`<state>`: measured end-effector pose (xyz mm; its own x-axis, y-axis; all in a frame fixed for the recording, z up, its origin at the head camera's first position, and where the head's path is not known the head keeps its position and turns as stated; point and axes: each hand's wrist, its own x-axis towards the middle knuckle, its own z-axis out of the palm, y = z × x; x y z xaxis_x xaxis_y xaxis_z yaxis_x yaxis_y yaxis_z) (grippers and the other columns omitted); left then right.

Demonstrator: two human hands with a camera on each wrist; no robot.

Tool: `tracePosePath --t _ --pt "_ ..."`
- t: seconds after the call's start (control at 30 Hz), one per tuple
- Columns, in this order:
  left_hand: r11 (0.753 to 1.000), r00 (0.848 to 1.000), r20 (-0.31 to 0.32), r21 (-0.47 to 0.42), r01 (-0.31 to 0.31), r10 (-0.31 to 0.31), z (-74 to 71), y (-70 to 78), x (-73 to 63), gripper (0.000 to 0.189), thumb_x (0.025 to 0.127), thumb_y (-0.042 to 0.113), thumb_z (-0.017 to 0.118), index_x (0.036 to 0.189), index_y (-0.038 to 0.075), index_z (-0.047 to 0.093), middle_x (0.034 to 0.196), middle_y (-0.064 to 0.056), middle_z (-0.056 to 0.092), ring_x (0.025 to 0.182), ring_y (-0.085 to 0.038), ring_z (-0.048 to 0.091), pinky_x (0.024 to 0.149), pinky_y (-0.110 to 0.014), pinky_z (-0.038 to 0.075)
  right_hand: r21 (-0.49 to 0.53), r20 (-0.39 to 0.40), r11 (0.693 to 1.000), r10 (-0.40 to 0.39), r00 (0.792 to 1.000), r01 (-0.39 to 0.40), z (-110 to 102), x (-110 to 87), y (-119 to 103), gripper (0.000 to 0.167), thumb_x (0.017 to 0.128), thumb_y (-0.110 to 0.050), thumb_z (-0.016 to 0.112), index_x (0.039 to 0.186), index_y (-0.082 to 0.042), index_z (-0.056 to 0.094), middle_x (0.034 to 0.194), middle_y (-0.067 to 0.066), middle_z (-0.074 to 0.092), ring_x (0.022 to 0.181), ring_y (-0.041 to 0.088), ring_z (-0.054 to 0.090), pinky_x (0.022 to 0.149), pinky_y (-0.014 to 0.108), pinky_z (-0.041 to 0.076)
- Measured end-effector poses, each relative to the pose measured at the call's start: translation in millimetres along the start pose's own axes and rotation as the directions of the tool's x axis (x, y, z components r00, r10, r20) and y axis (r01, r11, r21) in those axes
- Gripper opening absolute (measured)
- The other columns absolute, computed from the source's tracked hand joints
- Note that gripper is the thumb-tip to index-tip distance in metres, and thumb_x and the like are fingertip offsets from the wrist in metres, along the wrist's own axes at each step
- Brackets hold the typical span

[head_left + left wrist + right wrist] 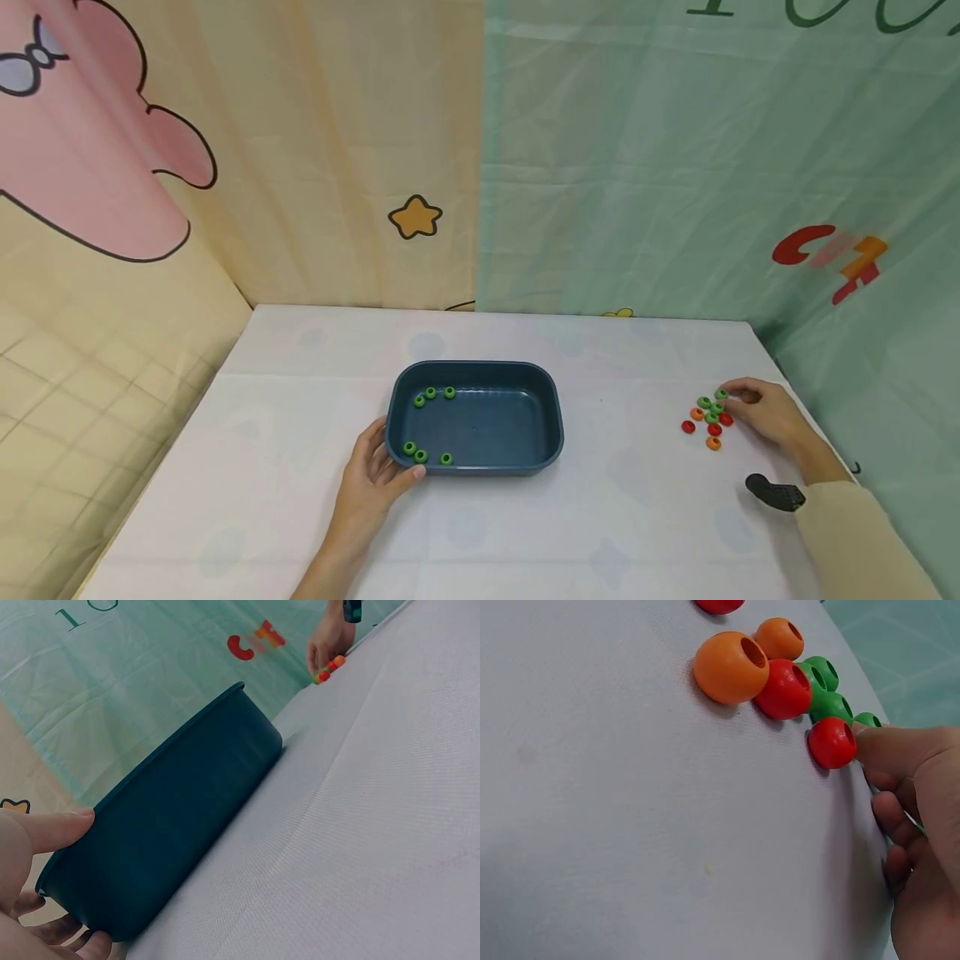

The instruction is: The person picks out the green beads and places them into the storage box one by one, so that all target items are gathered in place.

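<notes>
A dark blue rectangular basin (474, 468) stands on the table with several green beads (421, 457) inside, along its left part. My left hand (369, 483) grips its near left corner, thumb on the rim and fingers around the outer wall, also visible in the left wrist view. Over at the right, my right hand (767, 410) reaches into a loose cluster of beads. Its thumb and forefinger pinch a green bead (722, 394) at the far edge of the cluster; the right wrist view partly hides that bead behind the thumb. Red beads (832, 742) and orange beads (731, 667) lie close by.
A white cloth covers the table (600, 525). Printed curtains (637, 167) hang behind it and at both sides. A black strap-like piece (776, 493) sticks out at the right wrist, beside the sleeve (862, 533).
</notes>
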<state>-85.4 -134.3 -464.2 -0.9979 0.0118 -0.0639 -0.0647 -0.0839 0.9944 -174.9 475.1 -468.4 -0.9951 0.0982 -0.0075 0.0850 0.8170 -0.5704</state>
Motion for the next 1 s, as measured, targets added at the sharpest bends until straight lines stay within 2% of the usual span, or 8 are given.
tracePosePath --t 0.13,0.33,0.77,0.9,1.0 --pt "1.0 1.0 -0.001 0.0 -0.001 0.001 0.2 0.0 0.1 0.093 0.087 -0.002 0.082 0.161 0.009 0.026 0.163 -0.015 0.03 0.145 -0.035 0.039 0.105 -0.017 0.045 0.012 0.01 1.0 0.011 1.0 -0.011 -7 -2.1 -5 0.041 0.099 -0.028 0.074 0.12 0.006 0.067 0.109 0.021 0.066 0.098 0.034 0.057 0.068 0.024 0.048" --pt "1.0 1.0 0.001 -0.005 0.003 -0.003 0.5 -0.2 0.1 0.093 0.087 -0.002 0.082 0.161 0.009 0.026 0.163 -0.015 0.03 0.145 -0.035 0.04 0.104 -0.017 0.046 0.043 0.044 0.999 0.012 0.999 -0.013 -15 -2.4 -16 0.043 0.099 -0.029 0.074 0.122 0.006 0.065 0.116 0.024 0.065 0.103 0.037 0.058 0.067 0.025 0.052" --pt "1.0 1.0 -0.001 -0.006 0.008 -0.008 0.9 0.5 -1.2 0.093 0.087 -0.001 0.082 0.161 0.009 0.026 0.163 -0.016 0.029 0.145 -0.036 0.039 0.105 -0.019 0.046 0.057 0.114 0.997 -0.053 0.992 0.047 -15 7.0 -49 0.043 0.099 -0.029 0.074 0.126 0.004 0.064 0.119 0.023 0.067 0.111 0.042 0.058 0.086 0.045 0.055" --pt "1.0 1.0 0.0 -0.007 0.003 -0.003 1.0 1.1 -1.1 0.093 0.087 -0.001 0.082 0.161 0.009 0.026 0.163 -0.016 0.03 0.145 -0.035 0.039 0.105 -0.019 0.046 0.062 0.141 0.996 -0.077 0.987 0.069 -11 11.8 -59 0.044 0.1 -0.03 0.073 0.127 0.004 0.064 0.122 0.024 0.065 0.113 0.043 0.058 0.088 0.043 0.057" --pt "1.0 1.0 -0.001 -0.006 0.005 -0.005 1.6 1.8 -1.1 0.092 0.087 -0.002 0.082 0.16 0.009 0.027 0.163 -0.015 0.03 0.145 -0.035 0.039 0.105 -0.019 0.046 0.071 0.157 0.994 -0.091 0.983 0.081 -7 14.9 -67 0.043 0.099 -0.029 0.073 0.127 0.002 0.064 0.123 0.023 0.065 0.114 0.043 0.058 0.086 0.034 0.058"
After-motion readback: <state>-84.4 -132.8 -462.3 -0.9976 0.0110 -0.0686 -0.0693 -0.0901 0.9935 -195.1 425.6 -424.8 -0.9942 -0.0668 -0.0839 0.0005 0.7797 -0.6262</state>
